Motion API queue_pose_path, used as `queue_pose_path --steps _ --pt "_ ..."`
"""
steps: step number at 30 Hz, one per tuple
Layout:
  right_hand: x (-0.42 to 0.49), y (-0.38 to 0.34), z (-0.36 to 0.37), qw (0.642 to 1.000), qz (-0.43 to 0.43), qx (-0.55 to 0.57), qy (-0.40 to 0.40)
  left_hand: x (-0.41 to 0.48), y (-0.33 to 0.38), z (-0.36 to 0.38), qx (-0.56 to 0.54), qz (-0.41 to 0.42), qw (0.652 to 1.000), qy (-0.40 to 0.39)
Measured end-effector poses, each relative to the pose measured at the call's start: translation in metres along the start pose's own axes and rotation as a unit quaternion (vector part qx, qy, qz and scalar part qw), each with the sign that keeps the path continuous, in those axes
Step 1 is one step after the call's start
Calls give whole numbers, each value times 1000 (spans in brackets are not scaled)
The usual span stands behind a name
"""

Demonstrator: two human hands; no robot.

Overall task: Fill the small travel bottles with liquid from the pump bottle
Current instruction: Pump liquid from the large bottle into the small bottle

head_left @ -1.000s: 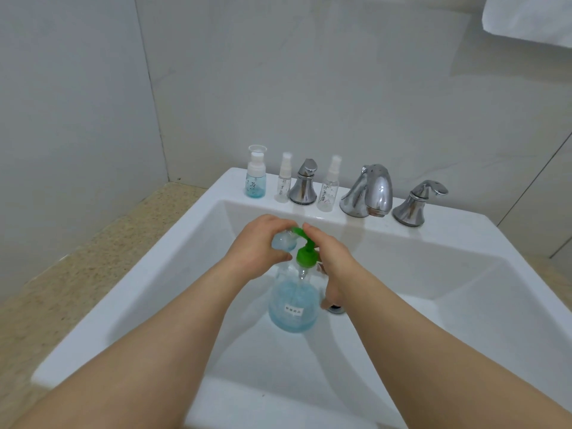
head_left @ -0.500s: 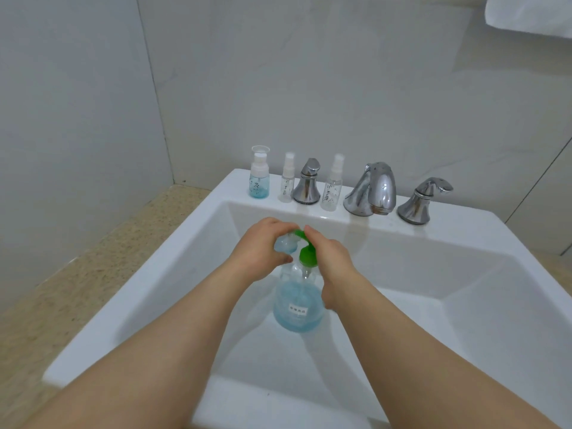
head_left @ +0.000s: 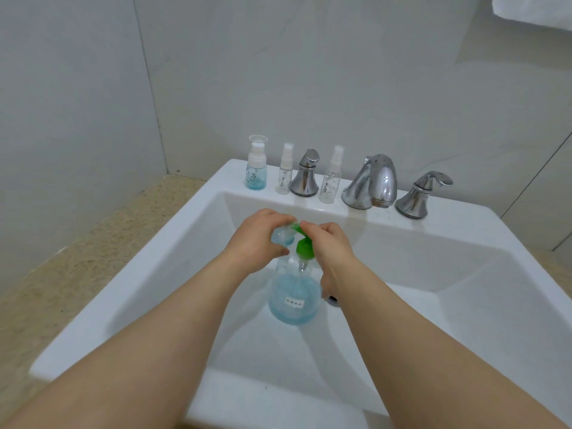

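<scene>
A clear pump bottle (head_left: pixel 294 300) holding blue liquid, with a green pump head (head_left: pixel 304 246), stands in the white sink basin (head_left: pixel 433 292). My left hand (head_left: pixel 258 243) grips a small travel bottle (head_left: pixel 282 236) up against the green nozzle. My right hand (head_left: pixel 332 252) rests on top of the pump head, fingers curled over it. On the sink's back ledge stand a small blue-filled travel bottle (head_left: pixel 256 168) and two clear spray bottles (head_left: pixel 285 174) (head_left: pixel 330 178).
Chrome faucet spout (head_left: pixel 373 182) and two chrome handles (head_left: pixel 305 174) (head_left: pixel 422 193) line the back ledge. The drain (head_left: pixel 332 299) shows beside the pump bottle. A speckled beige counter (head_left: pixel 71 274) lies to the left, tiled walls behind, a white towel (head_left: pixel 535 13) at top right.
Both hands stay at the pump head with the small bottle at the nozzle. The view has shifted slightly; nothing else has visibly moved.
</scene>
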State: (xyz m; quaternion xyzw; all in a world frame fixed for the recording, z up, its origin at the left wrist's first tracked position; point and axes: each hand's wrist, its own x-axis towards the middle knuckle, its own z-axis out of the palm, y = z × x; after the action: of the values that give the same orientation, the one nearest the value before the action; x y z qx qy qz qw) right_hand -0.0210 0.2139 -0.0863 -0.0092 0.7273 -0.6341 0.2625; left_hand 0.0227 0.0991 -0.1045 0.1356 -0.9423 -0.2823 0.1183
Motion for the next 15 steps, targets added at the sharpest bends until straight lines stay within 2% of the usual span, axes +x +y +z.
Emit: queue_pose_path --steps 4,10,15 --pt "-1 2 2 1000 -16 -13 3 -1 0 -1 -2 -4 1000 1" --pt "2 -3 -2 999 36 -26 -25 -4 3 -3 -20 -7 1000 11" --pt "11 -18 5 1000 11 -27 -10 -3 5 -5 -54 -38 998 25"
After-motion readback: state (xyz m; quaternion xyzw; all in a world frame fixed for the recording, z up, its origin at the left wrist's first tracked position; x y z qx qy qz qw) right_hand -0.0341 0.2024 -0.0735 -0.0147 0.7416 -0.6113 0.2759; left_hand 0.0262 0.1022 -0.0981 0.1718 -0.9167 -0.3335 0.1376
